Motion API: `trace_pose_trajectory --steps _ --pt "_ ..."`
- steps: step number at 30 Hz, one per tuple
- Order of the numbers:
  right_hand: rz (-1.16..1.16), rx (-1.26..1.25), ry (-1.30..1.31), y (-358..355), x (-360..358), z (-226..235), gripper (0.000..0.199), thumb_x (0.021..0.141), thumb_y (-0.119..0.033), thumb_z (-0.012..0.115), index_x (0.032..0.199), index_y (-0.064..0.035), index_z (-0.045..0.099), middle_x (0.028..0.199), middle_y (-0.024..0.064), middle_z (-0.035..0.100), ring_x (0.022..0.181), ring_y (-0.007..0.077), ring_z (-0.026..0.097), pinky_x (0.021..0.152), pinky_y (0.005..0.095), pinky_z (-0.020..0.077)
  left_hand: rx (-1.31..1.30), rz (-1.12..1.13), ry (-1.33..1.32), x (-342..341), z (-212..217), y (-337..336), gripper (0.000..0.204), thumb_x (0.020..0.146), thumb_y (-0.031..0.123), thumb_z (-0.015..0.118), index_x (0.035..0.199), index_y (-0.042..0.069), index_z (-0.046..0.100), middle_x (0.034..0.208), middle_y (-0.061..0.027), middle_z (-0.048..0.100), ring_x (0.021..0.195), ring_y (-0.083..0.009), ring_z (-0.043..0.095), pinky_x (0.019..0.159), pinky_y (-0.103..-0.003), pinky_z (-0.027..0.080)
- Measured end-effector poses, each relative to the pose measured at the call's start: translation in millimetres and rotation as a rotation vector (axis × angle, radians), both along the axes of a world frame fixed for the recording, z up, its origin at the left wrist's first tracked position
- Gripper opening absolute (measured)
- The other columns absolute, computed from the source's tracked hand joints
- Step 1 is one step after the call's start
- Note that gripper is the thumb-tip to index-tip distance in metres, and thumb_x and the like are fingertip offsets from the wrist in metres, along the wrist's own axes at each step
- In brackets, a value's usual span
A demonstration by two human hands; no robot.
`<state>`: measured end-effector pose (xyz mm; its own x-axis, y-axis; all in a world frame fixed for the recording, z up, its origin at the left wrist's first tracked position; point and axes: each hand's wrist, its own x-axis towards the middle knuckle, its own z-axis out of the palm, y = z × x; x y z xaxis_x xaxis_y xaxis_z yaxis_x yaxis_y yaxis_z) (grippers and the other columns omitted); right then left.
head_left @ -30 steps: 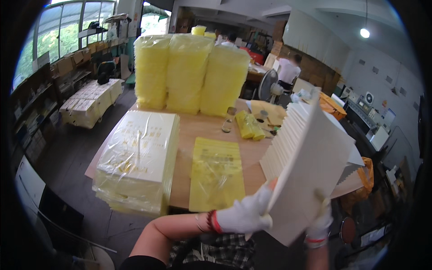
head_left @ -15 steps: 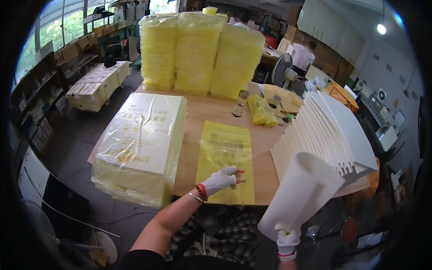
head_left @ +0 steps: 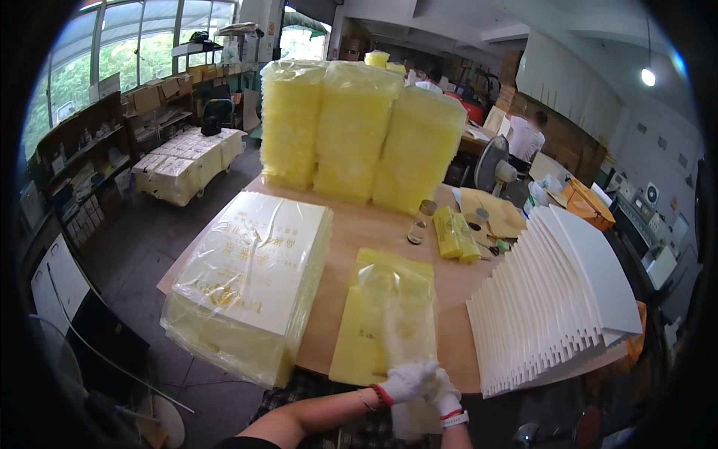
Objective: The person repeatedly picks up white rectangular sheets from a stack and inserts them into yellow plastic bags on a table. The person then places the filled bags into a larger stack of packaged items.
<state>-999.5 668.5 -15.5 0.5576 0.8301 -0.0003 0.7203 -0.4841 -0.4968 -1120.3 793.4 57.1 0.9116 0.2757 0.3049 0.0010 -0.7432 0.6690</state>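
1. Yellow plastic bags point(head_left: 350, 353) are laid flat at the near edge of a wooden table point(head_left: 366, 226); all places below are given from these bags.
2. Over the right part of the bags, a pale, see-through sheet point(head_left: 410, 325) is spread, its lower end being reached by both hands; it is blurred, and its outline is partly lost.
3. At the near edge of the bags, the left hand point(head_left: 410, 380) is seen in a white glove, its fingers drawn in narrow beside the sheet; whether anything is pinched cannot be told. A red bracelet point(head_left: 380, 393) is worn at its wrist.
4. Just to the right of it, also near the bags' front edge, the right hand point(head_left: 443, 393) is gloved in white and held close to the left; its grip is too blurred to be told. A pale band point(head_left: 454, 418) is worn at the wrist.
5. To the left of the bags, a thick white stack point(head_left: 250, 258) is wrapped in clear plastic and marked in gold.
6. To their right, many white boards point(head_left: 535, 314) are lined up, leaning.
7. Behind them, three tall yellow piles point(head_left: 355, 135) are set side by side.
8. Behind and to their right, a glass jar point(head_left: 419, 224) is placed near yellow bundles point(head_left: 454, 235).
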Motion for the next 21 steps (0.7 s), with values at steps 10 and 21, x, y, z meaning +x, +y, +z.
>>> trace_pose_trajectory --steps 10,21 --pt "-0.35 -0.108 -0.005 78.0 33.0 -4.6 0.042 0.085 -0.019 0.048 0.125 -0.0182 0.038 0.09 0.0272 0.06 0.083 0.044 0.058 0.072 0.0511 0.045 0.875 0.429 0.157 -45.9 -76.5 109.1 0.038 0.081 0.007 0.048 0.12 0.007 0.049 0.105 -0.0174 0.053 0.091 -0.0321 0.054 0.08 -0.038 0.045" --pt "-0.181 -0.322 0.136 -7.5 -48.3 -6.6 0.084 0.084 -0.028 0.047 0.142 -0.0108 -0.011 0.086 0.0258 0.063 0.074 0.0402 0.062 0.063 0.0515 0.0459 0.05 0.674 0.152 -143.7 -115.3 71.4 0.041 0.084 0.017 0.055 0.12 0.008 0.037 0.125 -0.0236 0.042 0.079 -0.044 0.057 0.065 -0.049 0.048"
